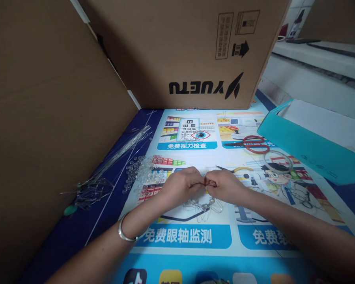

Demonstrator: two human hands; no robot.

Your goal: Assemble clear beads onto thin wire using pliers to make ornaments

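Cardboard boxes [177,47] wall the far edge of a printed poster [195,236] covering the worktop. Near its middle, the left hand [182,185] and right hand [225,186] meet, fingertips pinched shut on a beaded wire piece [202,205]. Loose clear beads [142,171] lie toward the left edge.

Beads [142,171] left of scissors [253,144]

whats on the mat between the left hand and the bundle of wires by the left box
A loose heap of clear beads lies between the left hand and the wire bundle, on the printed mat, in the head view.
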